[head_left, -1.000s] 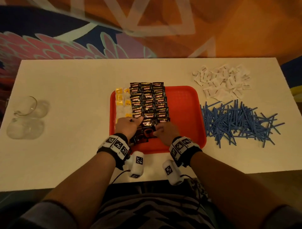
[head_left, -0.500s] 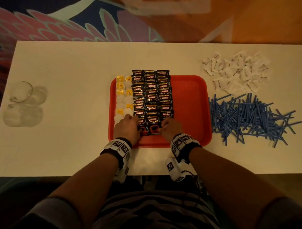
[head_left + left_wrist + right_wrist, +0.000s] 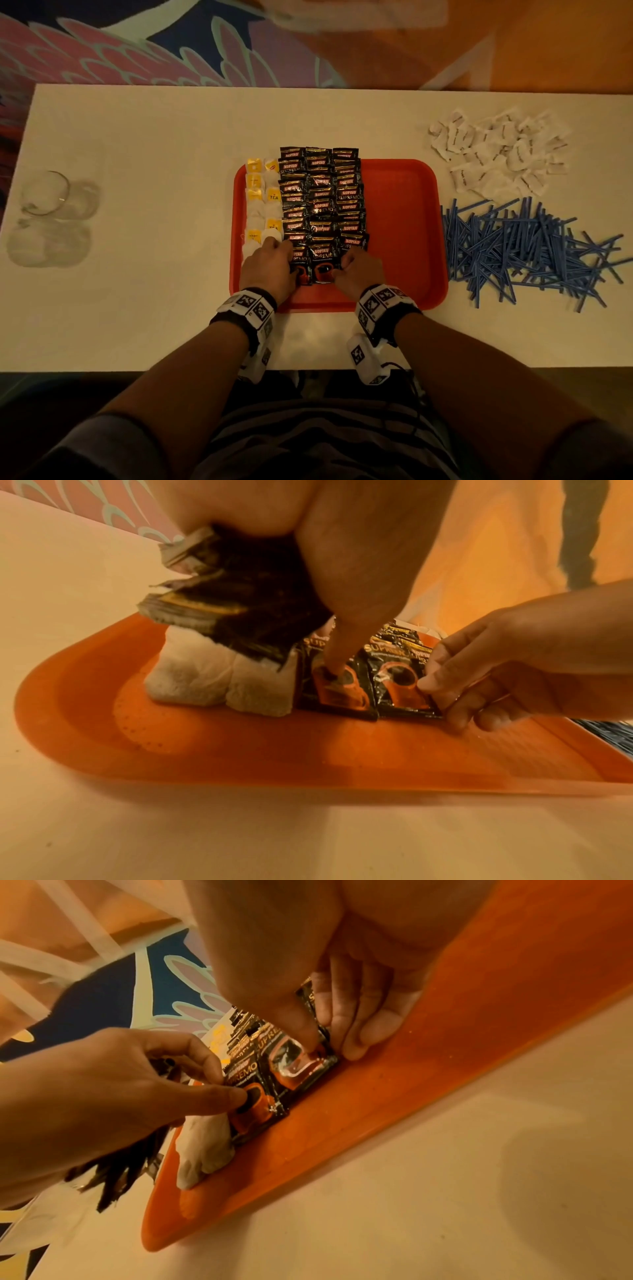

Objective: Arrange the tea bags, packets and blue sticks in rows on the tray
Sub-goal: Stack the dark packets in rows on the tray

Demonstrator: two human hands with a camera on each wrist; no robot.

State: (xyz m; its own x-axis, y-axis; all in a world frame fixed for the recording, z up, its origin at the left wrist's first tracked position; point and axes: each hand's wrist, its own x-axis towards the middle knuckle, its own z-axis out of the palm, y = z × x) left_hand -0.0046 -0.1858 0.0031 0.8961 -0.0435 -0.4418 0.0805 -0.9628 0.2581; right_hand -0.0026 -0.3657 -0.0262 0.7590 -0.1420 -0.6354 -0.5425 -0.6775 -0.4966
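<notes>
**Both hands on the nearest coffee packets**

Black coffee packets (image 3: 322, 209) lie in three overlapping rows on the red tray (image 3: 400, 219), its landmark centre-left. The left hand (image 3: 267, 267) holds a bunch of packets while its thumb presses the nearest one; the right hand (image 3: 359, 274) pinches the neighbouring packet. Tea bags (image 3: 262, 202) fill the tray's left edge. Blue sticks (image 3: 520, 250) and white packets (image 3: 496, 150) lie right of the tray.

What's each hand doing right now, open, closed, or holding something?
Left hand: fingers curled, thumb pressing the nearest left Kopiko coffee sachet.
Right hand: pinching the nearest middle Kopiko sachet on the red tray.
</notes>
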